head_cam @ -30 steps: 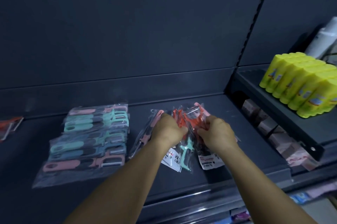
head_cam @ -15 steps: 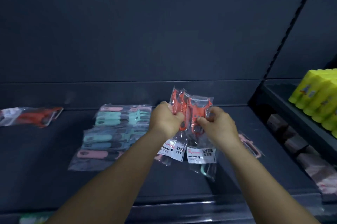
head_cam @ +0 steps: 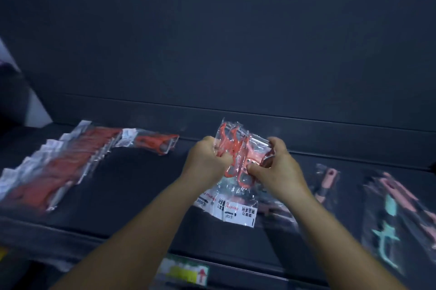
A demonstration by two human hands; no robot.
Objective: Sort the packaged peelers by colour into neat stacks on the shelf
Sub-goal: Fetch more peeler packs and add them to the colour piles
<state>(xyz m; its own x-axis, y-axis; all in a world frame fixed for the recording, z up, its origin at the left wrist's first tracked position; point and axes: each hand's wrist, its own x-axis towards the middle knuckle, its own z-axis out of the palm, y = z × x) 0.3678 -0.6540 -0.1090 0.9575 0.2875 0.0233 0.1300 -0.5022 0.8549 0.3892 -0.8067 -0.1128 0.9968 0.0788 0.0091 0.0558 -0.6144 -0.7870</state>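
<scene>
Gripping red peelers upright, heads up, labels down.

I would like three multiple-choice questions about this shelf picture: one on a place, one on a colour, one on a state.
1. Where does the overlapping row of red packaged peelers lie?
A. left of the hands
B. right of the hands
C. on the floor

2. What colour are the peelers in the clear plastic packets being held?
A. teal
B. yellow
C. red

3. How are those packets held?
A. flat on the dark shelf
B. by the left hand and right hand together
C. by one hand

Answers: 1 A, the row fills the shelf's left; 2 C, red handles show through; 3 B, both hands grip them.
</scene>
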